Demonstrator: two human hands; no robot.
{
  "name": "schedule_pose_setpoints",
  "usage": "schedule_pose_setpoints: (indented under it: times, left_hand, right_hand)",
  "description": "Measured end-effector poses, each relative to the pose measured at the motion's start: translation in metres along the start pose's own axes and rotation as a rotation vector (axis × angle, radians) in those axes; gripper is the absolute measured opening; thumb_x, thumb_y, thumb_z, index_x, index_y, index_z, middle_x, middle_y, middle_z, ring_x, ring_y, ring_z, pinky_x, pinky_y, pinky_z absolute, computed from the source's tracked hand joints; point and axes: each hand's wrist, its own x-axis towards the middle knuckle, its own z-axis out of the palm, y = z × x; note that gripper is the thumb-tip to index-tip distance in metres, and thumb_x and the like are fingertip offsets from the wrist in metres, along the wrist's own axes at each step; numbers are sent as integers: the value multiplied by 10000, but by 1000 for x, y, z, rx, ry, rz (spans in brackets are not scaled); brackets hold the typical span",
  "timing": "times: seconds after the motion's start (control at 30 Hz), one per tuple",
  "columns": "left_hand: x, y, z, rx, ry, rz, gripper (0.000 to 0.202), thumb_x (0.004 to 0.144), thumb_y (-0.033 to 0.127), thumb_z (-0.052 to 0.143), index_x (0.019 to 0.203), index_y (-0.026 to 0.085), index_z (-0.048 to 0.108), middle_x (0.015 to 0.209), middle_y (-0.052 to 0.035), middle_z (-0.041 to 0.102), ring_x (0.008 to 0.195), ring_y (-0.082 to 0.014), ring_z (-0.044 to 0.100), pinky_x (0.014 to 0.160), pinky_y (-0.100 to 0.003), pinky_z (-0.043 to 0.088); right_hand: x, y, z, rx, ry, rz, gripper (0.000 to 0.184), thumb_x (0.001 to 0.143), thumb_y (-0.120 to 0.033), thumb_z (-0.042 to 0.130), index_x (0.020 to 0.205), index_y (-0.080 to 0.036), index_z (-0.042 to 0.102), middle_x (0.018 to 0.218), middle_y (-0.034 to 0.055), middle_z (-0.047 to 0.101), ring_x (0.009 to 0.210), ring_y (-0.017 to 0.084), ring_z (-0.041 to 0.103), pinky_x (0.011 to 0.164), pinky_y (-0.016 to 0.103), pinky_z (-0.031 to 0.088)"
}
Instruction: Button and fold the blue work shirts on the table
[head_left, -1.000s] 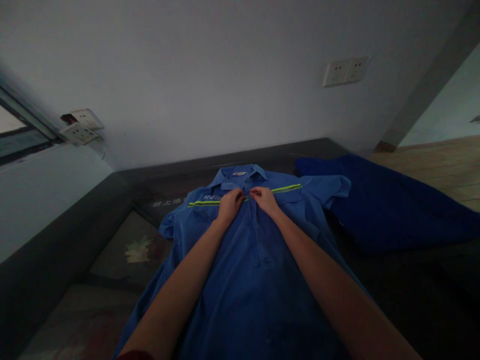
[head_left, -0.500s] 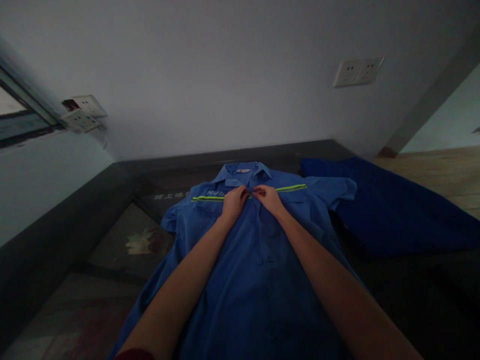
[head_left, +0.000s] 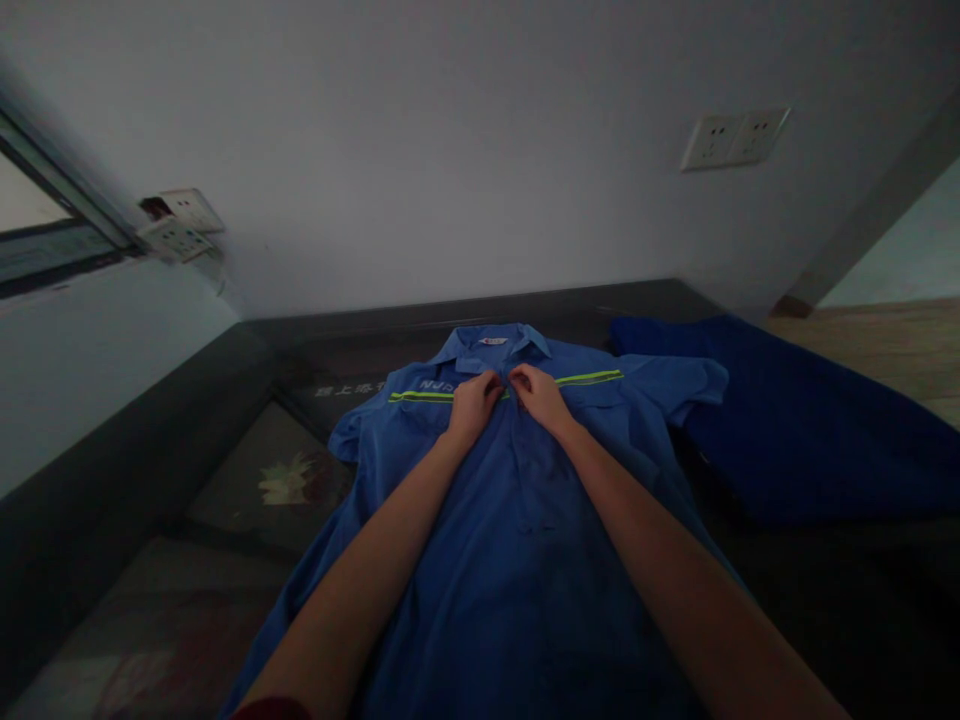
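Observation:
A blue short-sleeved work shirt (head_left: pixel 487 560) with a yellow-green reflective stripe across the chest lies flat, front up, on a dark surface, collar pointing away from me. My left hand (head_left: pixel 474 402) and my right hand (head_left: pixel 538 396) meet at the shirt's front placket just below the collar. Both hands pinch the fabric edges there, fingertips almost touching each other. What lies between the fingertips is too small to make out.
A darker blue garment (head_left: pixel 795 420) lies to the right of the shirt. The dark surface (head_left: pixel 225 500) has a raised dark border along a white wall. Wall sockets (head_left: pixel 733 138) sit at upper right, more sockets (head_left: pixel 180 225) at left near a window. Wooden floor shows at far right.
My hands stay pinched at the placket under the collar. The view has shifted slightly, so shirt and hands sit a little further right in the picture.

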Motion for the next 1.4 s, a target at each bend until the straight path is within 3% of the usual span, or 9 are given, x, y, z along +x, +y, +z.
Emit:
schedule_pose_setpoints:
  times: [0.1,0.33,0.7,0.9,1.1,1.4]
  left_hand:
    - [3,3,-5,-3,-23,-7,69,838,187,577,879,184,632,799,-35,684,742,-173,623,671,-241,423]
    - [5,9,-12,-10,-51,-19,87,816,134,579,863,180,636,790,-36,681,729,-173,616,685,-246,428]
    - [5,7,3,-55,-22,-35,102,809,122,563,860,175,634,761,-24,667,709,-159,609,657,-229,423]
    - [1,0,8,-93,5,-55,112,800,101,550,847,172,622,760,-17,659,710,-153,603,660,-223,423]
    - [2,-3,6,-129,23,-54,105,796,109,552,825,172,631,746,-20,664,693,-156,600,656,-228,422]
    - [4,-6,4,-207,50,-106,147,775,87,558,851,158,662,797,-36,700,744,-165,631,698,-236,452]
  right_hand:
    - [-1,0,0,-123,26,-51,161,791,-95,541,904,-163,632,837,50,633,772,180,573,749,290,444]
    - [-5,1,-3,-304,-21,-84,125,826,-133,564,894,-175,660,919,73,649,879,198,573,818,318,432]
    - [-6,-2,-5,-345,-32,-97,124,847,-134,563,907,-171,665,930,79,666,869,199,592,788,301,430]
    - [-11,-12,-1,-488,-31,-154,148,879,-155,524,915,-194,662,939,84,653,904,215,573,792,305,429]
    - [-10,-13,3,-439,-16,-150,196,881,-138,506,965,-184,678,975,84,646,939,208,569,844,311,437]
    - [11,-6,-1,-308,-93,-192,184,827,-103,579,949,-148,709,967,89,675,924,204,599,854,319,450]
